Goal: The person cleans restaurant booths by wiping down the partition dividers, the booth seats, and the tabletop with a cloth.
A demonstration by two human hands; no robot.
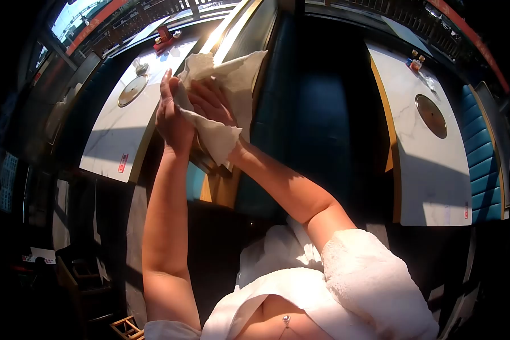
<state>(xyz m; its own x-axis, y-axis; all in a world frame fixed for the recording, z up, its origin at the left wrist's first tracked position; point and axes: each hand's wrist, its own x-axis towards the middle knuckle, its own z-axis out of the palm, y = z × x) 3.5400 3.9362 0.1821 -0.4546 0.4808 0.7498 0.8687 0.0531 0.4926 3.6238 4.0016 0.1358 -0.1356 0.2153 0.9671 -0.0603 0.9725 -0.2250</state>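
Note:
A cream-coloured cloth (241, 85) with uneven edges hangs between my two raised hands, above the top of a wood-edged partition. My left hand (174, 116) is upright at the cloth's left side, with its fingers bent against the edge. My right hand (211, 101) lies in the folds, its fingers pressed together on the fabric and partly covered by it. One flap of the cloth drops below my right wrist, and another spreads up to the right.
A marble-patterned table (110, 133) with a round metal plate (133, 90) stands at the left. Another table (425, 170) with a round plate (430, 116) is at the right. Dark teal bench seating (303, 130) lies between them. Condiment holders stand on both tables.

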